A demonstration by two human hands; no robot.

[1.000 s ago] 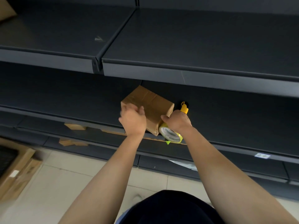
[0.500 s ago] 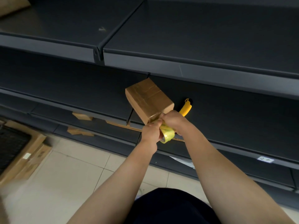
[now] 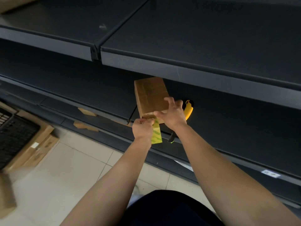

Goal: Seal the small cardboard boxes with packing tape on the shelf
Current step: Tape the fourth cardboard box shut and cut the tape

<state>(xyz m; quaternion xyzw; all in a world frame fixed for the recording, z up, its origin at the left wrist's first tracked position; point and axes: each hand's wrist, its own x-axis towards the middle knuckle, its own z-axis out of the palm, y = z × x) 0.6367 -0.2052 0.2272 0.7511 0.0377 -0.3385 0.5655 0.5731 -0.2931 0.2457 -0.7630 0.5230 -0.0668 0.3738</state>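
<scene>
While pinching tape [image 3: 156, 135] with the left grip [image 3: 143, 129] and clasping the box [image 3: 150, 95] with the right grip [image 3: 173, 115], beware hard tugging, likely to skid the box off the shelf [image 3: 81, 88].

A single head-worn camera looks forward and down from close above; left hand [image 3: 143, 129] and right hand [image 3: 174, 116] sit mid-frame, shelf [image 3: 195, 38] beyond them, floor [image 3: 73, 168] left of them.
</scene>
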